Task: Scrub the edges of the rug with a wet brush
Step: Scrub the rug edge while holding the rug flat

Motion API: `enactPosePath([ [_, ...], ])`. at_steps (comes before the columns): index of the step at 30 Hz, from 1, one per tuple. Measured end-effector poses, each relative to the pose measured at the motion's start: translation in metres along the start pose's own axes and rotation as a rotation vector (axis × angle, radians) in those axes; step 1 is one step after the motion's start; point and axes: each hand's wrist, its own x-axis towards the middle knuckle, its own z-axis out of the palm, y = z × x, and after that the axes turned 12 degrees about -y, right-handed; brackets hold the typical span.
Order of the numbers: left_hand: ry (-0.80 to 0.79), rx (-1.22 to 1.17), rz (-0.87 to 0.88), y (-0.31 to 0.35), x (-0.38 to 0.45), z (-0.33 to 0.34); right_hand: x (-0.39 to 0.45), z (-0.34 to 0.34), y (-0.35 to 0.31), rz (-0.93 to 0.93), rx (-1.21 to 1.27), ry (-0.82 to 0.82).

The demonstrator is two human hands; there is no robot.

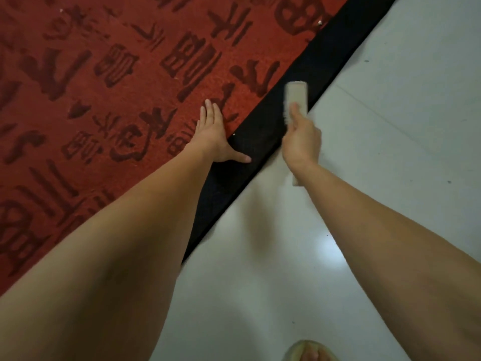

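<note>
1. R hand: fingers wrapped round the handle of the scrub brush, clamped on it. Handle end sticks out below the wrist; brush head is motion-blurred, bristles facing left twd the rug.
2. L hand: fingers straight and flat, close together, thumb splayed out. Palm presses on the red rug right at the seam w/ its black border; thumb tip lies on the border.
3. Key relation: border runs diagonally, lower-left to upper-right. Brush's long axis is near-upright in view, so it crosses the border at an angle. Brush head sits over the border's outer edge where it meets the floor. R hand is the nearer one to that edge; L hand is just beside, on the rug side, apart from the brush.
4. Judgement: scrubbing is under way; the next stroke prob. runs along the border w/ L hand pinning the rug.
5. Can't tell if bristles are wet or touching. Containers: none in view, no water source seen.
6. Bottom edge: a foot in a sandal on the floor.
</note>
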Motion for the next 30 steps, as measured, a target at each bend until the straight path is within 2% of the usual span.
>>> enactPosePath([
  [1,0.005,-0.001,-0.001,0.001,-0.001,0.001,-0.003,-0.002,0.004,0.092,0.066,0.081],
  [2,0.01,0.009,0.0,0.0,-0.001,0.002,-0.01,-0.001,0.004,0.106,0.097,0.129],
  [3,0.018,0.009,-0.003,-0.001,-0.002,0.004,-0.019,0.005,-0.004,0.04,0.105,0.12],
  [6,0.056,0.026,-0.026,-0.014,-0.005,0.013,-0.043,0.043,-0.037,-0.284,0.133,-0.119],
  [8,0.068,0.052,-0.065,-0.029,-0.012,0.02,-0.056,0.067,-0.051,-0.358,0.106,-0.303],
  [10,0.058,0.041,-0.103,-0.041,-0.023,0.026,-0.057,0.07,-0.043,-0.349,-0.033,-0.335],
  [11,0.04,0.038,-0.11,-0.044,-0.027,0.026,-0.055,0.061,-0.032,-0.31,-0.099,-0.289],
  [13,-0.012,0.053,-0.107,-0.044,-0.035,0.02,-0.051,0.026,-0.002,-0.106,-0.135,-0.067],
  [15,-0.029,0.065,-0.117,-0.041,-0.04,0.017,-0.051,-0.008,0.026,0.168,0.001,0.136],
  [16,-0.027,0.069,-0.113,-0.038,-0.041,0.017,-0.056,-0.014,0.031,0.21,0.035,0.188],
  [17,-0.017,0.073,-0.107,-0.038,-0.041,0.018,-0.063,-0.011,0.026,0.167,0.036,0.185],
  [18,-0.005,0.076,-0.096,-0.039,-0.041,0.02,-0.068,0.0,0.013,0.024,0.016,0.12],
  [20,-0.003,0.089,-0.076,-0.044,-0.043,0.022,-0.075,0.035,-0.012,-0.299,-0.085,-0.131],
  [21,-0.009,0.099,-0.07,-0.046,-0.044,0.023,-0.076,0.05,-0.016,-0.392,-0.148,-0.249],
  [22,-0.018,0.109,-0.068,-0.047,-0.044,0.024,-0.074,0.057,-0.015,-0.438,-0.239,-0.295],
  [23,-0.034,0.12,-0.068,-0.047,-0.044,0.024,-0.068,0.053,-0.011,-0.397,-0.29,-0.265],
  [24,-0.055,0.135,-0.064,-0.047,-0.046,0.023,-0.063,0.042,-0.002,-0.272,-0.266,-0.182],
  [26,-0.053,0.148,-0.065,-0.046,-0.048,0.025,-0.049,0.01,0.022,0.026,-0.11,0.014],
  [27,-0.045,0.145,-0.068,-0.047,-0.048,0.026,-0.049,0.002,0.027,0.095,-0.079,0.08],
  [28,-0.046,0.15,-0.052,-0.046,-0.046,0.026,-0.055,0.001,0.026,0.064,-0.14,0.092],
  [29,-0.052,0.154,-0.034,-0.05,-0.045,0.025,-0.063,0.01,0.016,-0.079,-0.193,0.032],
  [30,-0.058,0.163,-0.008,-0.055,-0.046,0.025,-0.072,0.025,0.004,-0.291,-0.247,-0.1],
])
